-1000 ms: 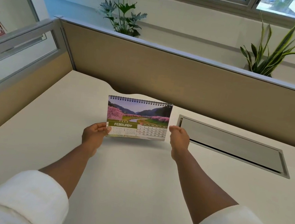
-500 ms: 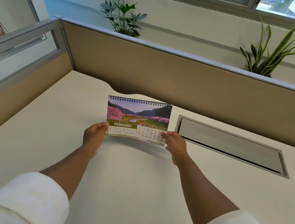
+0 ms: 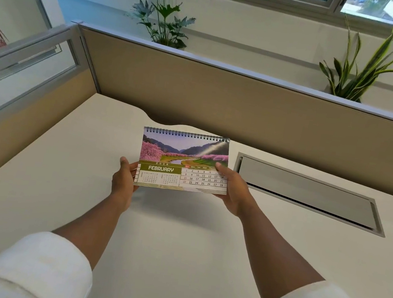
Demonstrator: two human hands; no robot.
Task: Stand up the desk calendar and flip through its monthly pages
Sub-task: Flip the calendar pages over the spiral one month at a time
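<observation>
The spiral-bound desk calendar (image 3: 179, 157) shows its FEBRUARY page with a picture of pink trees along a river. It is held upright a little above the white desk (image 3: 178, 234), spiral edge on top. My left hand (image 3: 124, 180) grips its lower left corner. My right hand (image 3: 231, 190) holds the lower right corner, with the thumb laid over the front page near the date grid. The calendar's back and stand are hidden.
A grey cable-tray flap (image 3: 308, 192) is set into the desk right of the calendar. A tan partition (image 3: 223, 97) runs along the back and a glass-topped one (image 3: 26, 59) along the left. Two potted plants (image 3: 162, 15) (image 3: 361, 66) stand behind the partition.
My right hand moved from beside the calendar onto its lower right corner and took hold, thumb over the page. The calendar's lower edge lifted slightly toward me.
</observation>
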